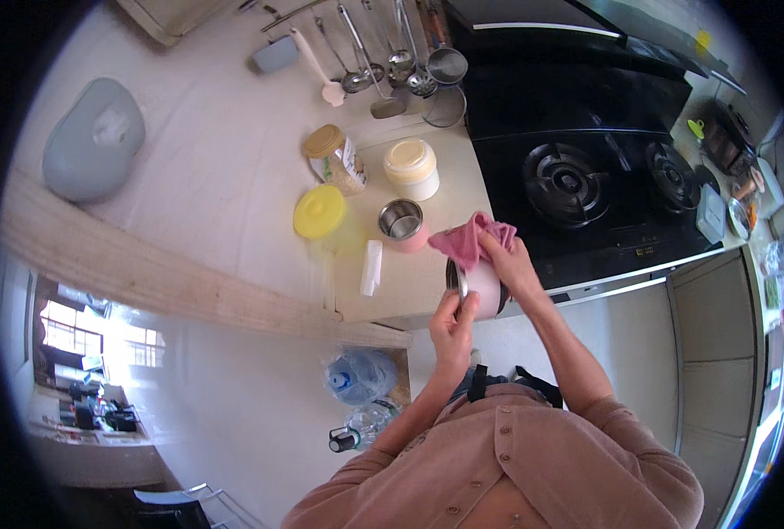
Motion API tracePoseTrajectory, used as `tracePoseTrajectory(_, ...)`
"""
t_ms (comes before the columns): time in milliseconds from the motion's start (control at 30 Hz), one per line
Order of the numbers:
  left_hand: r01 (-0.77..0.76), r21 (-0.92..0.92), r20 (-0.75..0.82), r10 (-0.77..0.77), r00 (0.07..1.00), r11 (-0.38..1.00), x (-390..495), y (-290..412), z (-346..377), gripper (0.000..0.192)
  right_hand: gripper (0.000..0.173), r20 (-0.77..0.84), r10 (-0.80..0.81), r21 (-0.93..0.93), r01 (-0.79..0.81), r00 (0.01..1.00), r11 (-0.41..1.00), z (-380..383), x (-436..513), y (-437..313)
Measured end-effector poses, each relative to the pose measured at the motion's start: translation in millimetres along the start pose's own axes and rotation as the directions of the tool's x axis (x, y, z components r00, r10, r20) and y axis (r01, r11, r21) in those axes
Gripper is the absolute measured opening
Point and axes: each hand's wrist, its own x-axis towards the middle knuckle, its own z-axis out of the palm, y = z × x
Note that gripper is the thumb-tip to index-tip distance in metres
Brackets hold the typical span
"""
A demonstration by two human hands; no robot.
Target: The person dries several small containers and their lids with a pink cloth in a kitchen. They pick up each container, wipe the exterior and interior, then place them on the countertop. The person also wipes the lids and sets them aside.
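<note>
My left hand [454, 325] grips the rim of a pale pink metal-rimmed container [484, 288], which is tilted on its side just off the counter's front edge. Pressed to the top of its outer wall is a pink cloth [469, 242], bunched in my right hand [512, 266]. On the counter to the left stands a small pink steel-lined cup [404, 227]. Behind it is a white jar with a cream lid [411, 168]. A yellow-lidded container [320, 211], a jar of grain-like food [340, 161] and a folded white strip [371, 268] are farther left.
A black gas hob [567, 178] adjoins the counter [359, 307] on the right. Ladles and strainers [421, 82] hang on the wall behind. Large plastic water bottles [360, 377] stand low at my left. Several containers sit beyond the hob, among them a pale lidded box [711, 213].
</note>
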Motion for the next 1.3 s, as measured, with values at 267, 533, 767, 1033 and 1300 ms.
tracePoseTrajectory(267,-0.403,0.17,0.364,0.323,0.874,0.899,18,-14,-18,0.012,0.034,0.345,0.263,0.573,-0.424,0.901,0.701,-15,13,45)
tracePoseTrajectory(533,-0.443,0.099,0.557,0.319,0.767,0.891,52,-30,-12,0.017,0.031,0.3,0.201,0.764,-0.361,0.933,0.535,-26,-30,111)
tracePoseTrajectory(767,-0.666,0.348,0.498,0.472,0.728,0.66,174,-112,18,0.019,0.034,-0.033,0.536,0.749,-0.334,0.844,0.572,-59,-92,104)
tracePoseTrajectory(1033,-0.598,0.72,0.574,0.183,0.798,0.352,270,-208,27,0.027,0.051,-0.376,0.458,0.736,-0.04,0.805,0.675,-133,-199,82)
tracePoseTrajectory(1300,-0.784,0.45,0.675,0.412,0.613,0.428,77,-143,122,0.048,0.049,-0.584,0.397,0.765,0.317,0.708,0.561,-220,-379,125)
